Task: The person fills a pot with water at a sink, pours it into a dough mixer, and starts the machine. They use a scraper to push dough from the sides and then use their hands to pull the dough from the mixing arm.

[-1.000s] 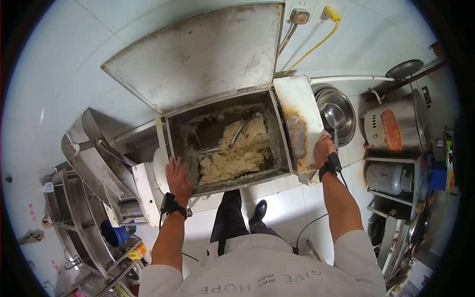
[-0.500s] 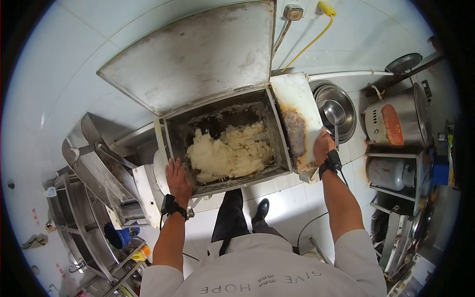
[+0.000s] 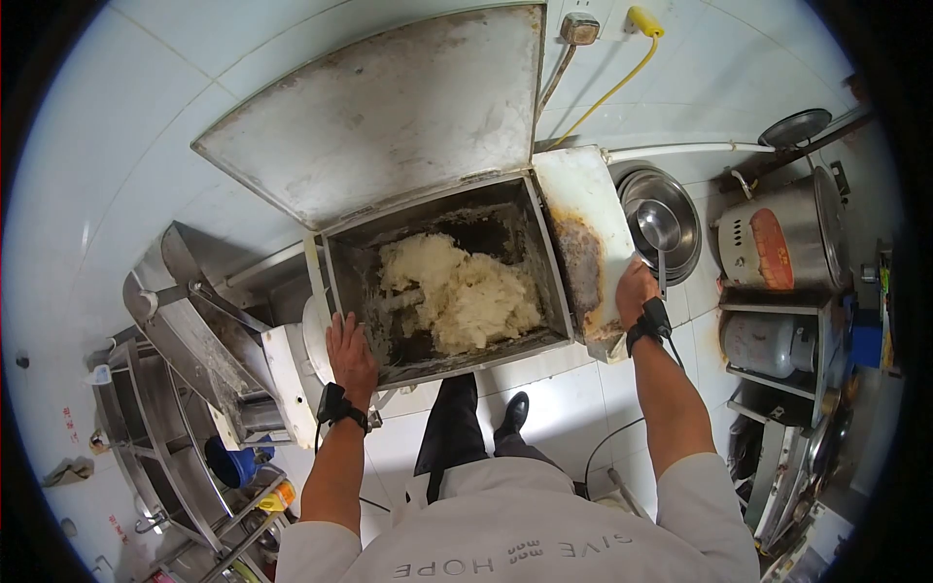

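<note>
A steel dough mixer tub (image 3: 562, 296) stands in front of me with its lid (image 3: 389, 107) raised against the wall. Pale, shaggy dough (image 3: 466, 291) lies in a loose heap inside, and flour residue coats the walls. Fingers stretched out, my left hand (image 3: 351, 361) rests on the tub's front left corner. At the right, my right hand (image 3: 636, 291) is closed against the outer side of the rust-stained white housing (image 3: 581, 248). Its fingertips are partly hidden, so what they grip, if anything, does not show.
Nested steel bowls with a ladle (image 3: 659, 225) sit beyond my right hand. Farther right are a large steel pot (image 3: 777, 238) and a gas cylinder (image 3: 758, 342) on a rack. A steel chute-like machine (image 3: 194, 321) stands at left. A yellow cord (image 3: 612, 92) hangs behind.
The dough has shifted and turned over in the tub, bunching toward the middle and right and baring the left part of the floor. Both hands have stayed in place.
</note>
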The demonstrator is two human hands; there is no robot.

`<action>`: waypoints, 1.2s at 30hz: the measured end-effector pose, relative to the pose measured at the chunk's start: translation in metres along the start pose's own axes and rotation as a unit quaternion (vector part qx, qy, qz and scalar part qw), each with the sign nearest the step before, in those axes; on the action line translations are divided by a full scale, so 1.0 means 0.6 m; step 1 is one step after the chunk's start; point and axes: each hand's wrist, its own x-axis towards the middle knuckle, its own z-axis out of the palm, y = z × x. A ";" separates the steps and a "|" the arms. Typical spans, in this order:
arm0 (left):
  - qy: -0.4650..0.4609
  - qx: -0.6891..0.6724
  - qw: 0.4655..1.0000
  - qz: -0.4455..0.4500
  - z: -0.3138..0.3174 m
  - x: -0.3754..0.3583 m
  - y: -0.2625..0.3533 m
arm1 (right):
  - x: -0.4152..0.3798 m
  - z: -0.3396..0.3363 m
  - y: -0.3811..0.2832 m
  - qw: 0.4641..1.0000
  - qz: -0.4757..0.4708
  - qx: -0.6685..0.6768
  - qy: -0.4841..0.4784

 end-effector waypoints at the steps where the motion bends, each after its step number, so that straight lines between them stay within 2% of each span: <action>1: 0.000 0.002 1.000 0.001 0.000 0.000 0.000 | 0.002 0.003 0.000 1.000 0.010 -0.002 0.000; 18: -0.005 0.020 1.000 0.013 0.000 0.001 0.002 | 0.007 0.011 0.009 1.000 0.012 0.007 -0.003; 20: -0.013 0.024 0.999 0.018 -0.004 0.010 0.006 | 0.008 0.004 0.007 0.999 0.012 0.019 -0.034; 23: -0.027 0.027 0.999 0.010 -0.001 0.019 0.015 | 0.001 -0.008 -0.005 0.999 0.039 0.008 -0.033; 25: -0.046 0.026 0.995 -0.079 0.003 0.048 0.028 | 0.001 -0.006 -0.002 0.999 0.038 0.011 -0.034; 29: -0.072 -0.004 0.997 -0.014 0.043 0.122 0.066 | 0.001 -0.009 -0.005 0.999 0.035 0.013 -0.034; 31: -0.259 -0.132 0.956 -0.045 0.071 0.138 0.087 | 0.000 -0.002 0.003 0.999 0.027 0.020 -0.027; 32: -0.263 -0.132 0.955 -0.042 0.086 0.137 0.086 | 0.001 0.001 0.004 0.999 0.012 0.029 -0.018; 34: -0.440 0.053 0.891 0.103 0.130 0.126 0.075 | 0.003 0.000 0.000 0.999 0.019 0.021 -0.021; 36: -0.410 0.043 0.902 0.125 0.160 0.115 0.073 | 0.004 -0.005 -0.002 0.999 0.029 0.011 -0.025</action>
